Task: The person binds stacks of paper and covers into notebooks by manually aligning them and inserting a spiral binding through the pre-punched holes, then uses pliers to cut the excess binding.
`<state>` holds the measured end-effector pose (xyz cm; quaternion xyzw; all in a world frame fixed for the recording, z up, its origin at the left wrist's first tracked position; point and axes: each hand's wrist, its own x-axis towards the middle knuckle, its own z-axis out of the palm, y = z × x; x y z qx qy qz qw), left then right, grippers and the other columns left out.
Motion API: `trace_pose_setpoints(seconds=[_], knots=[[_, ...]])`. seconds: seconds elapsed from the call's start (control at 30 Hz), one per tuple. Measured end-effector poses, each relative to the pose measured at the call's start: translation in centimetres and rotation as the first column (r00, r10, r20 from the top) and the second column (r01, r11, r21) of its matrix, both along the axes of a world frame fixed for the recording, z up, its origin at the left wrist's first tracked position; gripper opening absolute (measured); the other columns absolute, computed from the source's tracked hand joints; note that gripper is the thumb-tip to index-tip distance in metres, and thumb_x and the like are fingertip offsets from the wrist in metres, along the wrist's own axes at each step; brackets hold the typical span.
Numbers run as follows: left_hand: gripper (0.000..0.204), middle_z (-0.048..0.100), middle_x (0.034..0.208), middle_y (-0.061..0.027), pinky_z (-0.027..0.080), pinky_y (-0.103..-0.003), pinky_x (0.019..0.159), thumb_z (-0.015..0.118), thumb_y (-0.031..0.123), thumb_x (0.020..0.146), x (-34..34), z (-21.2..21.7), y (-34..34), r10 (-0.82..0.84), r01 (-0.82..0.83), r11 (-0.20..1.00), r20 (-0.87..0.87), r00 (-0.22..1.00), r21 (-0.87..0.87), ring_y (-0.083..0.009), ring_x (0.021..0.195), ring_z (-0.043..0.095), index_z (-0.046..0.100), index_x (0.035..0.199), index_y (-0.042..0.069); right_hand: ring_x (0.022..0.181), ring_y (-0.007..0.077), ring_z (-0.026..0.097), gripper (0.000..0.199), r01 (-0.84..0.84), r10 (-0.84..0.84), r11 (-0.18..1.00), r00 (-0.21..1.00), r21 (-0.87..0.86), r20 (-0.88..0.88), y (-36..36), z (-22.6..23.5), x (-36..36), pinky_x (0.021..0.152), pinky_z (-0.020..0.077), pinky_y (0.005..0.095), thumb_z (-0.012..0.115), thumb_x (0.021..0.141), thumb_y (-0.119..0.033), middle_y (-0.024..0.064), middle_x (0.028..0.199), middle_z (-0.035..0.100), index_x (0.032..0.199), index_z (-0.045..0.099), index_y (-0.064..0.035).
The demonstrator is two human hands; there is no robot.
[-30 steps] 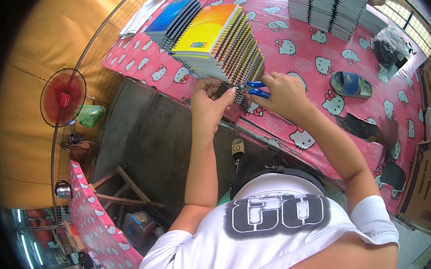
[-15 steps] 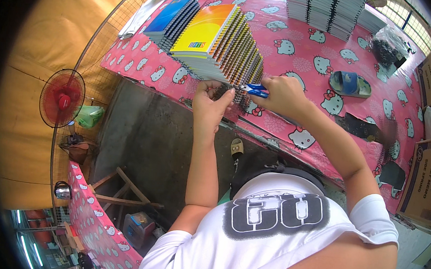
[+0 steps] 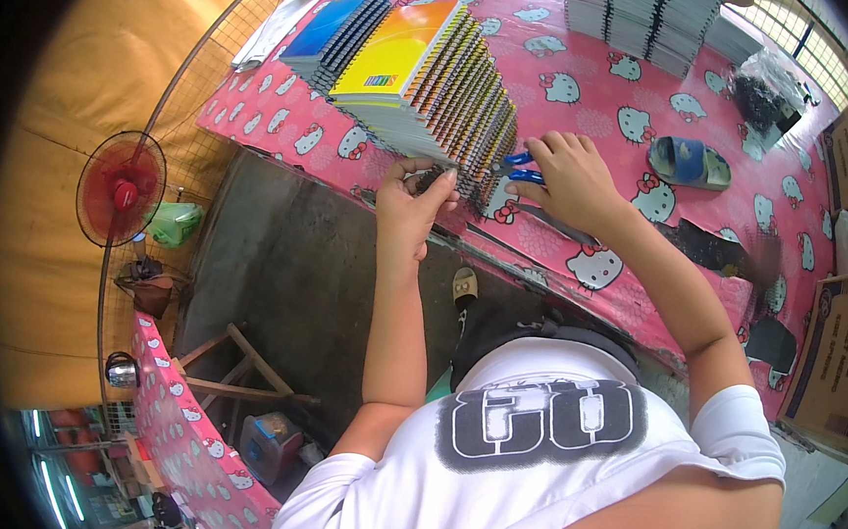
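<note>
Two bare hands meet at the near corner of a tall stack of yellow-and-orange spiral-bound notebooks (image 3: 395, 51), which stands on a desk (image 3: 581, 54) covered in pink, cat-patterned sheeting. The left hand (image 3: 409, 203) has its thumb and forefinger pinched together on dark wire coils (image 3: 430, 179) just below the stack; whether these coils belong to the lowest notebooks cannot be made out clearly. The fingers of the right hand (image 3: 582, 182) are curled around blue-handled pliers (image 3: 528, 175), whose handles stand spread apart beside the notebooks' bound edges. To the left of the yellow stack, and next to it, lies a lower stack of blue spiral-bound notebooks (image 3: 328, 30). To the right of the hands, well apart from the notebooks, rests a blue patterned slide sandal (image 3: 689, 163); tall piles of white-paged, black-coiled books (image 3: 637, 24) occupy the far side.
</note>
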<state>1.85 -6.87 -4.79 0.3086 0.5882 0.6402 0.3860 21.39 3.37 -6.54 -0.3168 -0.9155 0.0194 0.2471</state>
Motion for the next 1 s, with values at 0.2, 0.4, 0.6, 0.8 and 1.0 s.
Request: trace_pose_setpoints(seconds=[0.2, 0.4, 0.6, 0.8, 1.0], knots=[[0.042, 0.064, 0.095, -0.0131, 0.053, -0.025, 0.066, 0.077, -0.001, 0.074, 0.9, -1.0, 0.5, 0.012, 0.000, 0.998, -0.171, 0.985, 0.067, -0.0140, 0.078, 0.063, 0.051, 0.107, -0.005, 0.092, 0.0283, 0.058, 0.058, -0.029, 0.038, 0.984, 0.998, 0.178, -0.049, 0.3, 0.0, -0.9, 0.082, 0.0423, 0.0404, 0.065, 0.077, -0.056, 0.0114, 0.092, 0.059, 0.099, 0.060, -0.0024], [0.037, 0.064, 0.094, -0.0109, 0.048, -0.026, 0.075, 0.076, 0.001, 0.073, 0.5, -1.9, 0.7, 0.034, -0.008, 0.994, -0.238, 0.971, 0.108, -0.0132, 0.083, 0.060, 0.052, 0.101, -0.002, 0.086, 0.0274, 0.060, 0.058, -0.065, 0.070, 0.989, 0.997, 0.132, -0.031, 0.2, 1.0, -0.8, 0.078, 0.0453, 0.0377, 0.064, 0.077, -0.057, 0.0113, 0.087, 0.061, 0.095, 0.062, -0.0017], [0.035, 0.064, 0.088, -0.0104, 0.050, -0.025, 0.068, 0.075, 0.002, 0.075, 0.0, -2.2, 1.0, 0.044, -0.011, 0.993, -0.288, 0.957, 0.115, -0.0126, 0.078, 0.062, 0.052, 0.101, -0.002, 0.068, 0.0307, 0.066, 0.055, -0.037, 0.065, 0.970, 0.992, -0.241, 0.112, 0.4, 1.5, -1.2, 0.060, 0.0506, 0.0420, 0.065, 0.076, -0.056, 0.0144, 0.075, 0.064, 0.077, 0.065, -0.0006], [0.038, 0.064, 0.079, -0.0088, 0.048, -0.023, 0.048, 0.076, 0.006, 0.077, 0.3, -0.7, 0.1, 0.030, -0.035, 0.998, -0.087, 0.996, -0.058, -0.0113, 0.059, 0.061, 0.050, 0.103, -0.002, 0.066, 0.0308, 0.064, 0.047, -0.068, 0.084, 0.989, 0.989, 0.128, -0.125, 0.7, -0.2, -0.4, 0.059, 0.0498, 0.0433, 0.066, 0.076, -0.049, 0.0133, 0.071, 0.063, 0.078, 0.065, -0.0022], [0.044, 0.064, 0.079, -0.0104, 0.051, -0.024, 0.051, 0.077, 0.006, 0.076, 1.1, -1.1, 0.3, 0.030, -0.038, 0.998, -0.183, 0.983, -0.041, -0.0140, 0.060, 0.062, 0.049, 0.109, -0.006, 0.080, 0.0299, 0.065, 0.050, -0.009, 0.025, 0.982, 0.996, -0.190, 0.083, -0.1, 0.8, -1.7, 0.069, 0.0509, 0.0412, 0.066, 0.077, -0.052, 0.0137, 0.082, 0.065, 0.084, 0.066, -0.0024]])
